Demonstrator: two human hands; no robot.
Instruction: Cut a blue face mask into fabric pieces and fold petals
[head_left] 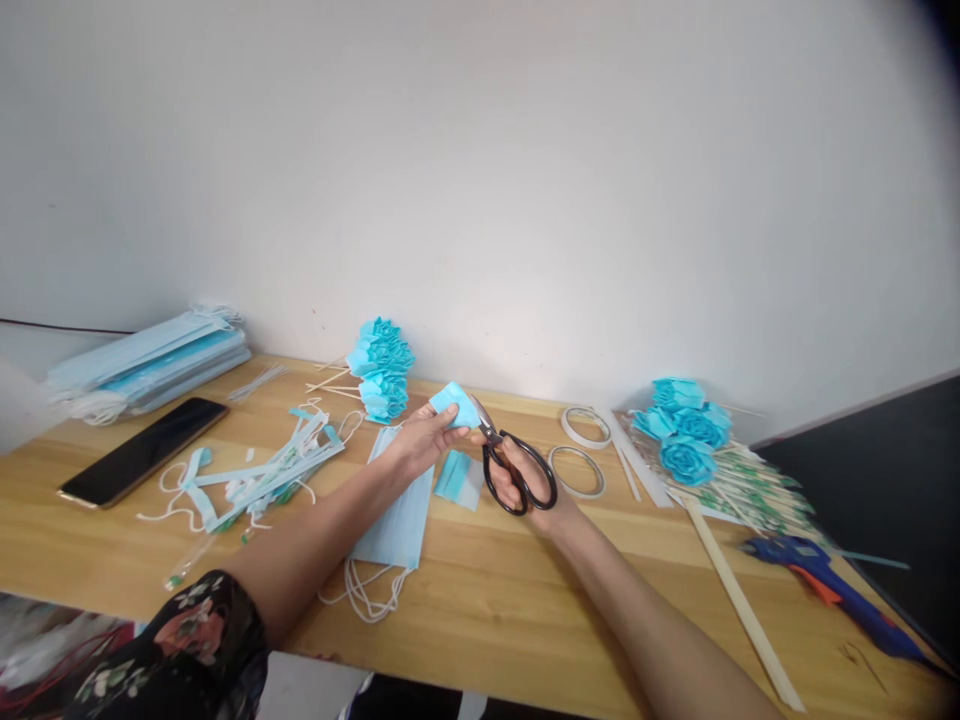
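My left hand (427, 438) pinches a small folded piece of light-blue mask fabric (455, 404) above the wooden table (525, 590). My right hand (517, 480) has its fingers through the black handles of a pair of scissors (514, 462), whose blades meet the fabric's right edge. Below the hands lie a flat blue face mask (397, 520) with white ear loops and a small cut blue piece (459, 478).
A stack of masks (150, 362) and a phone (142, 450) sit at the left, next to cut strips and loops (255, 475). Blue fabric flowers on sticks (382, 368) stand by the wall and others (686, 435) lie at the right. Tape rolls (577, 470), wooden sticks and a blue glue gun (832, 585) are on the right.
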